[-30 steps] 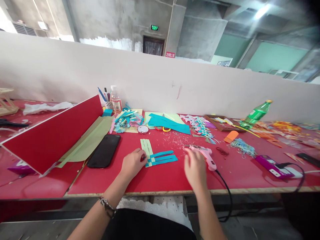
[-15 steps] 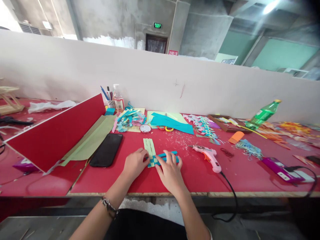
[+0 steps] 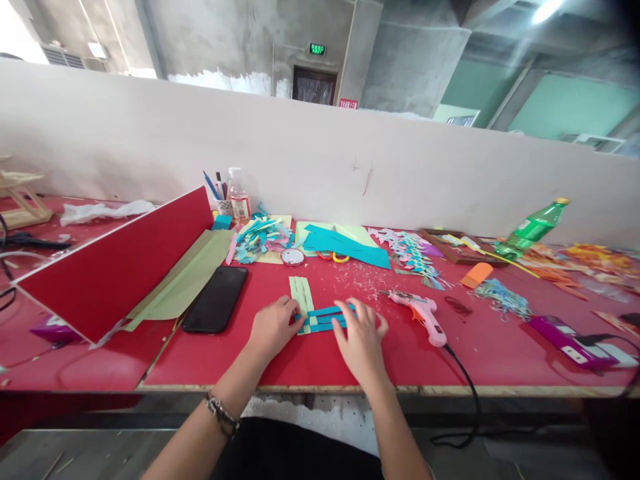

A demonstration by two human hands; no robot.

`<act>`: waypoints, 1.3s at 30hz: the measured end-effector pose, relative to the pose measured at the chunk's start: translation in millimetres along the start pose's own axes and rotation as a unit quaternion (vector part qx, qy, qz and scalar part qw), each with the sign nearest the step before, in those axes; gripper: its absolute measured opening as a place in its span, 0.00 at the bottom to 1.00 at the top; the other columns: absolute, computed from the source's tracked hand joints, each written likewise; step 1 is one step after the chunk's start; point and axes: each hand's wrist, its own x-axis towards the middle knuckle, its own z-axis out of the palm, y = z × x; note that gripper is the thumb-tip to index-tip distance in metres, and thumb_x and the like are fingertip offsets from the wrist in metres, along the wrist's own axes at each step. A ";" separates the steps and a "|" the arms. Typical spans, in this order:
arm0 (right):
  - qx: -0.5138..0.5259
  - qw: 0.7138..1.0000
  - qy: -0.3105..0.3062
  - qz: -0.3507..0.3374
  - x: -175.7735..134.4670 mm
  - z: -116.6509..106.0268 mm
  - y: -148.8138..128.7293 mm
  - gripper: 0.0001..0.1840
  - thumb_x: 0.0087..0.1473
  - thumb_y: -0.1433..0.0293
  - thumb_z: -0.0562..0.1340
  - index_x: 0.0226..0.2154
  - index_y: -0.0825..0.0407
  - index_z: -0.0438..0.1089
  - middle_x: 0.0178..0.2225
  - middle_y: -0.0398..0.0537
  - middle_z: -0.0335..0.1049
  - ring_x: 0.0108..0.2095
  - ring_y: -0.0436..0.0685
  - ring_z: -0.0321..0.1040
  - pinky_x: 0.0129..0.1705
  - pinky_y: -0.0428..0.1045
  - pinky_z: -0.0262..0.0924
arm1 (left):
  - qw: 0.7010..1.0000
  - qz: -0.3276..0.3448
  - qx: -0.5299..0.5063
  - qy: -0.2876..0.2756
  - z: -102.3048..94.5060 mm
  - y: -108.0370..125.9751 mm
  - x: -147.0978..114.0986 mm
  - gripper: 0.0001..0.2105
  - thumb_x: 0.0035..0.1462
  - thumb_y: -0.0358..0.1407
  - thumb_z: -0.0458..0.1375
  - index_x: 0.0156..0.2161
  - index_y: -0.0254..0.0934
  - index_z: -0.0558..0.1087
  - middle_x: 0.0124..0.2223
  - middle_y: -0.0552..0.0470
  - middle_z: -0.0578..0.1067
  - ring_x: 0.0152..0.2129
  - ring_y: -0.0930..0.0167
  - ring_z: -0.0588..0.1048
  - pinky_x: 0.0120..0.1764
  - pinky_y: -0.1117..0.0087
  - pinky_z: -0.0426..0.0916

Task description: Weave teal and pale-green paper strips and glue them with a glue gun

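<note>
Pale green paper strips stand crosswise to blue paper strips, woven together where they cross on the red table. My left hand is at the left edge of the crossing, thumb and bent fingers closed on the woven strips; the exact grip is partly hidden. Over the right ends of the blue strips lies my right hand, fingers spread and fingertips touching the strips. A pink glue gun rests to the right of that hand. Left of my left hand is a black phone.
Behind the strips lie a pile of paper scraps, a tape roll, blue paper sheets and a braided paper piece. A red divider stands at left. A tilted green bottle and purple power strip are at right.
My right hand has slid to the right along the blue strips, uncovering more of them beside the crossing. My left hand stays at the left edge of the weave.
</note>
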 end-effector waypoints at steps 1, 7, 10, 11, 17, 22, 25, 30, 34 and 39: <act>-0.005 1.000 -0.003 0.007 0.4 -0.9 3.7 0.16 0.55 0.67 0.50 0.46 0.47 0.63 0.48 0.53 0.61 0.48 0.61 0.55 0.48 0.62 0.43 | 1.000 0.003 -0.001 -0.001 0.0 0.0 -0.1 0.06 0.54 0.39 0.51 0.32 0.39 0.66 0.33 0.55 0.69 0.26 0.75 0.69 0.23 0.76 0.54; -0.020 0.996 -0.053 -0.063 -3.7 3.5 7.5 0.18 0.54 0.62 0.50 0.48 0.41 0.60 0.54 0.50 0.53 0.52 0.62 0.50 0.50 0.66 0.40 | 0.998 0.061 -0.005 0.022 -1.4 1.5 0.6 0.06 0.56 0.36 0.49 0.36 0.38 0.67 0.37 0.52 0.67 0.34 0.71 0.68 0.31 0.75 0.60; -0.026 0.996 -0.068 -0.059 -5.2 6.8 5.1 0.18 0.54 0.60 0.50 0.47 0.40 0.61 0.55 0.51 0.52 0.53 0.64 0.49 0.50 0.67 0.40 | 0.990 0.142 -0.009 0.007 -2.1 3.4 1.0 0.08 0.57 0.35 0.49 0.39 0.39 0.68 0.39 0.50 0.68 0.37 0.69 0.66 0.38 0.71 0.61; -0.025 0.995 -0.072 -0.058 -5.3 7.2 5.0 0.18 0.54 0.60 0.50 0.47 0.40 0.62 0.55 0.51 0.52 0.53 0.64 0.49 0.50 0.67 0.41 | 0.988 0.157 -0.009 -0.002 -2.2 4.1 1.0 0.08 0.57 0.36 0.49 0.40 0.39 0.68 0.39 0.50 0.68 0.37 0.69 0.66 0.39 0.71 0.61; -0.029 0.997 -0.051 -0.041 -4.8 6.6 7.8 0.20 0.53 0.60 0.51 0.49 0.44 0.61 0.53 0.52 0.54 0.52 0.62 0.51 0.51 0.65 0.41 | 0.990 0.143 -0.007 -0.012 -1.1 4.6 -0.2 0.13 0.51 0.41 0.56 0.42 0.39 0.65 0.41 0.50 0.67 0.38 0.67 0.67 0.39 0.69 0.61; -0.038 0.998 -0.042 -0.025 -6.3 9.3 9.3 0.19 0.53 0.60 0.50 0.47 0.46 0.62 0.52 0.54 0.55 0.51 0.64 0.52 0.50 0.65 0.42 | 0.990 0.138 -0.021 -0.012 -0.8 3.4 0.5 0.14 0.50 0.40 0.57 0.42 0.40 0.64 0.41 0.51 0.68 0.39 0.68 0.67 0.39 0.69 0.61; -0.038 0.998 -0.041 -0.025 -6.6 10.2 9.6 0.20 0.53 0.60 0.50 0.47 0.47 0.62 0.52 0.54 0.55 0.51 0.63 0.52 0.50 0.65 0.42 | 0.989 0.140 -0.033 -0.016 -2.1 3.8 0.9 0.12 0.50 0.38 0.57 0.41 0.40 0.65 0.41 0.51 0.68 0.39 0.68 0.67 0.39 0.70 0.61; -0.036 0.998 -0.045 -0.020 -6.4 8.0 8.9 0.20 0.53 0.60 0.50 0.47 0.47 0.62 0.52 0.54 0.56 0.51 0.63 0.52 0.51 0.64 0.42 | 0.989 0.139 -0.044 -0.016 -3.9 3.5 1.0 0.10 0.51 0.37 0.56 0.39 0.39 0.65 0.40 0.50 0.67 0.37 0.68 0.67 0.38 0.70 0.62; -0.037 0.998 -0.046 -0.024 -6.4 8.2 8.7 0.20 0.53 0.60 0.50 0.47 0.47 0.62 0.53 0.54 0.55 0.52 0.63 0.52 0.50 0.66 0.42 | 0.990 0.131 -0.044 -0.013 -3.1 1.4 1.3 0.09 0.52 0.35 0.54 0.40 0.39 0.65 0.39 0.51 0.67 0.37 0.69 0.67 0.38 0.70 0.62; -0.041 0.997 -0.062 -0.036 -6.6 11.1 10.0 0.22 0.54 0.59 0.48 0.49 0.48 0.60 0.56 0.53 0.50 0.55 0.65 0.45 0.50 0.67 0.40 | 0.992 0.119 -0.027 -0.015 -4.1 1.9 0.7 0.09 0.52 0.39 0.54 0.39 0.39 0.65 0.39 0.51 0.68 0.37 0.68 0.67 0.39 0.69 0.61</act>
